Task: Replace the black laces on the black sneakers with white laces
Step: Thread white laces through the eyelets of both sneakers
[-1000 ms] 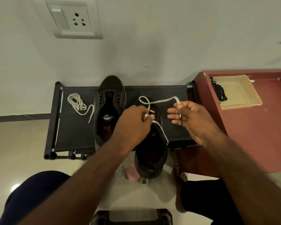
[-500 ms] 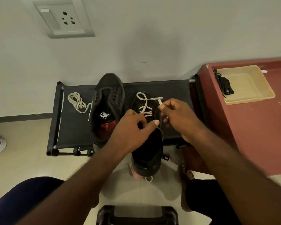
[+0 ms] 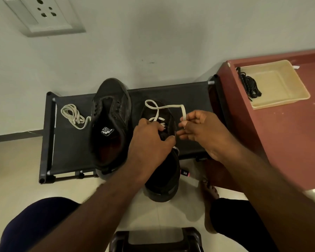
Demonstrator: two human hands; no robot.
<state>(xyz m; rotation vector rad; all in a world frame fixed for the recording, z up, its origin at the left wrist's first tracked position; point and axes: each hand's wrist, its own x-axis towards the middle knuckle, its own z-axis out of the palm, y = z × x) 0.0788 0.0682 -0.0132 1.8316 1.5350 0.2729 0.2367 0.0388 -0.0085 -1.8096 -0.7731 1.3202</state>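
Two black sneakers sit on a low black rack (image 3: 69, 142). The left sneaker (image 3: 110, 124) has no lace. The right sneaker (image 3: 162, 171) overhangs the rack's front edge, and a white lace (image 3: 164, 107) is threaded through its lower eyelets. My left hand (image 3: 150, 142) grips this sneaker over the tongue and eyelets. My right hand (image 3: 201, 127) pinches the free end of the white lace, which loops up over the toe. A second white lace (image 3: 72, 115) lies coiled at the rack's left end. Black laces (image 3: 249, 84) lie in a beige tray (image 3: 280, 88).
The beige tray stands on a red-brown table (image 3: 289, 142) to the right of the rack. A wall with a socket plate (image 3: 42, 15) rises behind. My knees and a bare foot (image 3: 210, 202) are on the tiled floor, with a dark stool (image 3: 156, 239) at the bottom edge.
My right hand has pulled the lace end out to the right, widening the loop over the toe. My left hand stays on the right sneaker.
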